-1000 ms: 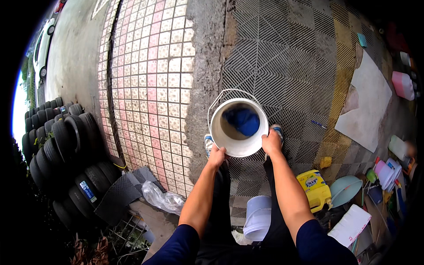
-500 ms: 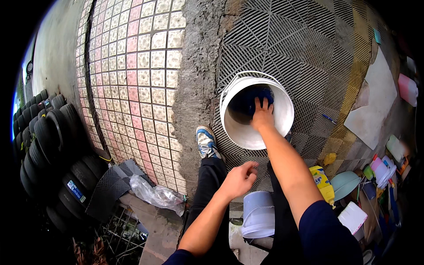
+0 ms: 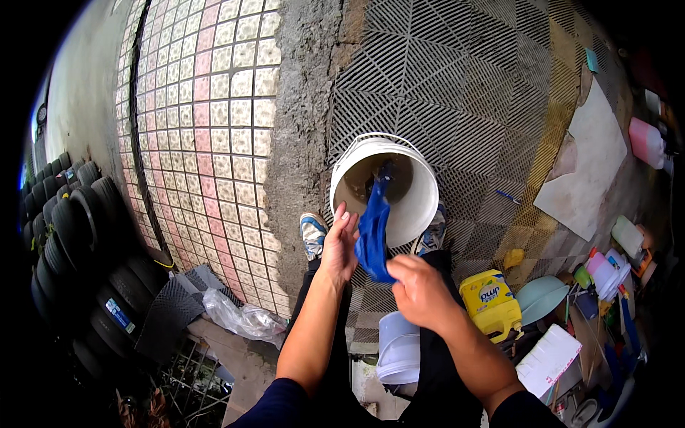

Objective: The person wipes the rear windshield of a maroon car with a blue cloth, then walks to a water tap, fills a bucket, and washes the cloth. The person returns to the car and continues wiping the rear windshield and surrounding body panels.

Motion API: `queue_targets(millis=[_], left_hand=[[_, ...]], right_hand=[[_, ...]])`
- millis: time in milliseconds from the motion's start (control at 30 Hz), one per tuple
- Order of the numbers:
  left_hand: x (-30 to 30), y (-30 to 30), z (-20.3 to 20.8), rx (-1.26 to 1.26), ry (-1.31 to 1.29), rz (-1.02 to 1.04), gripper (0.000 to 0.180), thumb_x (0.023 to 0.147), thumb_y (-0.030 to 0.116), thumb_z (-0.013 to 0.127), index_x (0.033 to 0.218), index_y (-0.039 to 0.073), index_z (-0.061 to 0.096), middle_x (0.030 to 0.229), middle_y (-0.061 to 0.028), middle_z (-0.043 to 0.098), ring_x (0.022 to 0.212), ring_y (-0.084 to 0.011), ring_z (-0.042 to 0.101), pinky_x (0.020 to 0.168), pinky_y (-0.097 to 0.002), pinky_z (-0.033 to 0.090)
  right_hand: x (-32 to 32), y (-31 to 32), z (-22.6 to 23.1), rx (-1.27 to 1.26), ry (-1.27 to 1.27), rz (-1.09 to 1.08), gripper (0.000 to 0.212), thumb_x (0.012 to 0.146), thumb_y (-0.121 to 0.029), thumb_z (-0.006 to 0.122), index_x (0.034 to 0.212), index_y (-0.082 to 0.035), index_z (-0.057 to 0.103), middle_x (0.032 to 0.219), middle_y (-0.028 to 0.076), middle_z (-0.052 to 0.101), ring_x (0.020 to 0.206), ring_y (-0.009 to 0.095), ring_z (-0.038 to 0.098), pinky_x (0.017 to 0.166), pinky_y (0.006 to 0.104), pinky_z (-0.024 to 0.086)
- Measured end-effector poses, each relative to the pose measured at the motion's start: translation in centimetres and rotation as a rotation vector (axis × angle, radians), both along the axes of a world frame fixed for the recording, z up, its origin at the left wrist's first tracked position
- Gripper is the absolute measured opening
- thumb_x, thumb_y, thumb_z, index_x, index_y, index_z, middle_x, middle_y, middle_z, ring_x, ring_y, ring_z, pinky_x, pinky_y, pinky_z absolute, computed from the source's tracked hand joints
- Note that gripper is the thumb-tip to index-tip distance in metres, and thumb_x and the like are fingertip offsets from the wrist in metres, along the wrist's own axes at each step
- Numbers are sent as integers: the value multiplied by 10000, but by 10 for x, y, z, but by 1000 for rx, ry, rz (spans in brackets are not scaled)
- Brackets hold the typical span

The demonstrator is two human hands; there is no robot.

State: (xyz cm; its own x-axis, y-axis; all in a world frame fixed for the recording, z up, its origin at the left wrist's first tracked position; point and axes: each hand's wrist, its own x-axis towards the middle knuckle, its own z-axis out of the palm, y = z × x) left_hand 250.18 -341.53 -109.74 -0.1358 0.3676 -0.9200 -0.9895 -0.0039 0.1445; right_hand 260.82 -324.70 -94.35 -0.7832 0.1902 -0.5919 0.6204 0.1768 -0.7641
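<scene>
Right hand (image 3: 422, 287) pinches the lower end of a blue cloth (image 3: 373, 232) near the frame's centre. From there the cloth lies up and left, its long axis running up the frame into the white bucket (image 3: 416, 208). Left hand (image 3: 340, 246), loosely open, is just beside it; contact is unclear. Lower right, a yellow jug (image 3: 497, 322) bears printed lettering; lower left, a tyre (image 3: 107, 332) carries a blue-and-white sticker (image 3: 119, 315).

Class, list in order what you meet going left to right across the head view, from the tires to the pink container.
Stacked tires, clear plastic bag, left hand, blue cloth, right hand, yellow jug, pale green basin, pink container.
</scene>
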Motion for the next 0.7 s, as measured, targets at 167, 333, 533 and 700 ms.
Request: queue_targets(millis=[167, 333, 533, 700], left_hand=[[-6, 21, 1, 178, -177, 118, 820, 882, 159, 592, 1650, 186, 306, 1439, -135, 559, 1224, -367, 604, 1049, -560, 511], [1, 20, -37, 276, -427, 172, 296, 931, 289, 630, 1099, 51, 675, 1143, -235, 706, 909, -401, 702, 820, -511, 607], [21, 30, -15, 76, 3, 165, 412, 1030, 484, 524, 1108, 99, 651, 1025, -108, 683, 966, -250, 631, 871, -450, 543], [10, 59, -19, -320, 119, 108, 246, 1055, 318, 555, 1027, 105, 675, 910, -30, 688, 782, -164, 690, 743, -316, 582]], right_hand=[[1, -35, 25, -180, 200, -149, 184, 827, 3, 609, 1001, 29, 664, 1303, 211, 549, 1343, 468, 480, 1161, 532, 390], [-22, -76, -15, 5, 190, -310, 400, 863, -348, 766, 1016, 11, 682, 1278, 215, 557, 1234, 437, 509, 1067, 532, 429], [-42, -67, -94, 418, 114, -449, 326, 888, -382, 736, 883, -76, 623, 941, 142, 584, 909, 374, 590, 756, 484, 514], [-65, -1, -170, -6, -438, -391, 479, 1032, -522, 528, 1039, -89, 735, 989, 198, 752, 1004, 413, 719, 840, 507, 576]])
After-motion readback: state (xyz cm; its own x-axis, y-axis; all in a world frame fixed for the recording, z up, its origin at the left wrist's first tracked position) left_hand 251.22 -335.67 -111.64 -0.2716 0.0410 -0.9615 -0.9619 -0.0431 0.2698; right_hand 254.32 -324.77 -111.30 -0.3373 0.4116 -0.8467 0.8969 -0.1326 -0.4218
